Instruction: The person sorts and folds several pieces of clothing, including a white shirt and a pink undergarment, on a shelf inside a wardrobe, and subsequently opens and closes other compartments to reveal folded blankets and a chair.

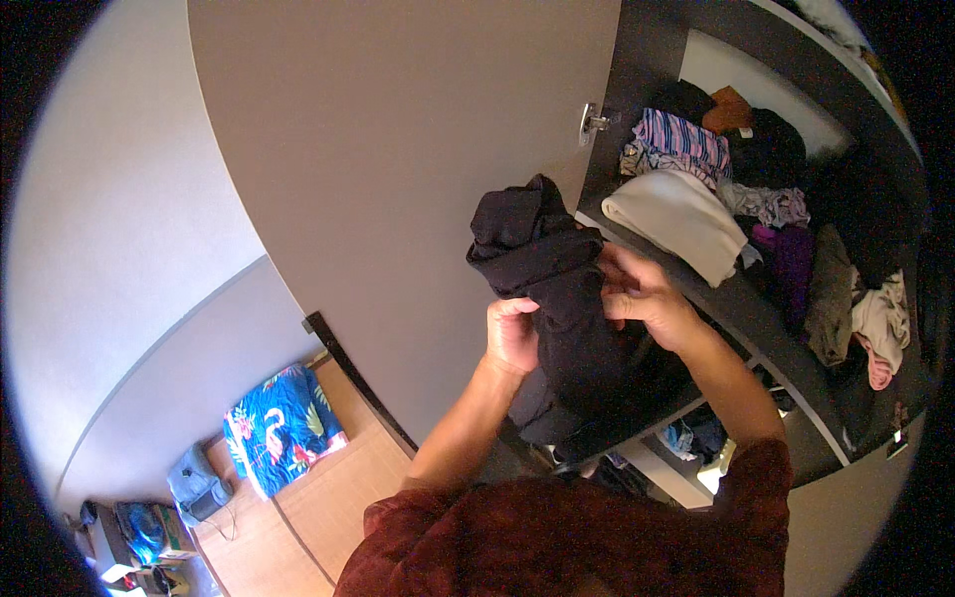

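Observation:
A black garment point(571, 343) hangs between my hands in front of the open wardrobe, its upper end bunched into a thick roll. My left hand point(512, 332) grips its left side, thumb lying across the cloth. On the opposite side my right hand point(642, 295) holds the edge just below the roll, its fingertips partly hidden behind the fabric. The lower part of the garment hangs down and blends into dark cloth beneath, so where it ends is unclear. Beyond my right hand, a folded cream cloth point(679, 220) rests on the wardrobe shelf point(701, 298).
An open wardrobe door point(418, 149) with a metal hinge point(592, 123) stands at left. The shelf bears a striped garment point(683, 140), a purple garment point(791, 261) and other clothes. A flamingo-print cloth point(283, 425) and a blue bag point(198, 481) lie on a wooden surface point(328, 507).

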Available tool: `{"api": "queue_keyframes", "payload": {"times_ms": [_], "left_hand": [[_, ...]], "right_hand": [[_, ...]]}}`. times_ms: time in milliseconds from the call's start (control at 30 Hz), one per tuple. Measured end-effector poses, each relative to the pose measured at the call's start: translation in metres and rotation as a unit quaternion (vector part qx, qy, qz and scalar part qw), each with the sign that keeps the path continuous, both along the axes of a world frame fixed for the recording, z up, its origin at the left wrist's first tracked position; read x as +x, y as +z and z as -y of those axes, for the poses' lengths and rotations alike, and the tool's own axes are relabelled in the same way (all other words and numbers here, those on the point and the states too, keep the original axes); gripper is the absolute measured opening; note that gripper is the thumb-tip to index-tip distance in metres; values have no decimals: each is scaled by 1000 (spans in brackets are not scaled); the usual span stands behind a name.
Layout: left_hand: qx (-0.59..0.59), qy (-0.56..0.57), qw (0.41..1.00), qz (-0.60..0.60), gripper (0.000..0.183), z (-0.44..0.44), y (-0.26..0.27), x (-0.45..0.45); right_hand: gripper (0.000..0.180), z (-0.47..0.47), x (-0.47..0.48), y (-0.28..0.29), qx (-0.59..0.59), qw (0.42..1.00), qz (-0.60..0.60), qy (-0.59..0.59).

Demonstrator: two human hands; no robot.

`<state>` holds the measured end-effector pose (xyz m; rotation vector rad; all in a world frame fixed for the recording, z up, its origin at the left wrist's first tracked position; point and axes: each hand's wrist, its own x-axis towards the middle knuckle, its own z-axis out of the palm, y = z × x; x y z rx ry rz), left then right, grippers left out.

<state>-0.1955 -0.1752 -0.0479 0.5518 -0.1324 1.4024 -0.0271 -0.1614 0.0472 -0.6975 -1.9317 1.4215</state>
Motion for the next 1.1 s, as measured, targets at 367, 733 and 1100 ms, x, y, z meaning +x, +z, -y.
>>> {"api": "queue_keyframes", "payload": {"times_ms": [367, 733, 1100], "left_hand": [[-63, -35, 997, 26, 43, -9, -15, -16], [-127, 153, 976, -89, 45, -10, -9, -32], [-99, 178, 969, -137, 39, -15, -11, -28]], "right_hand": [[20, 3, -11, 8, 330, 943, 39, -4], [33, -16, 18, 45, -39, 997, 9, -62], [17, -27, 28, 41, 2, 992, -9, -126]]}}
